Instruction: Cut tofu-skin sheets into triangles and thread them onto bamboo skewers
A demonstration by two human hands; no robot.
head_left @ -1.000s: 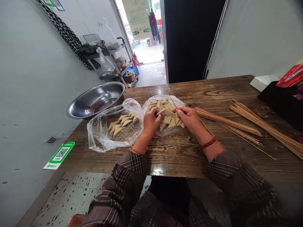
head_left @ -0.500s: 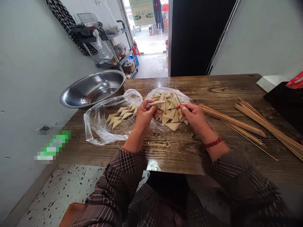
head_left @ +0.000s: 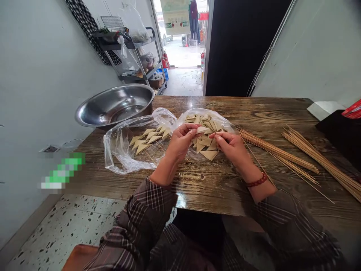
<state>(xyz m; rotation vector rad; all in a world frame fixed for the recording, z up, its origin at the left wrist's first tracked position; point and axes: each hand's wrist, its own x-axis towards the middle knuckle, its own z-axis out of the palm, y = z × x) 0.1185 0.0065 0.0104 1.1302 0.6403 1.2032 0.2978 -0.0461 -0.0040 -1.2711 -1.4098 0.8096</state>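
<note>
My left hand (head_left: 180,143) is closed, pinching a flat beige triangular tofu piece (head_left: 202,130) between thumb and fingers. Opposite it, the fingers of my right hand (head_left: 234,148) pinch a thin wooden skewer (head_left: 213,131), its point close to the tofu piece; whether it touches or pierces it is hard to make out. Below both hands lies a heap of similar tofu triangles (head_left: 209,154) on a clear plastic bag (head_left: 221,113). Left of that, another clear bag (head_left: 113,160) carries several triangles (head_left: 141,143) with skewers (head_left: 150,157) stuck through or under them.
A large steel basin (head_left: 113,105) stands at the table's far left. To the right lie a bundle of skewers (head_left: 279,146) and a second bundle (head_left: 321,156). A black box (head_left: 335,124) with red items sits at the right edge. Beyond the wooden table (head_left: 254,107) are a cart (head_left: 132,45) and a doorway.
My left hand has moved right with the tofu piece, bringing it close to the skewer in my right hand. The view has shifted slightly.
</note>
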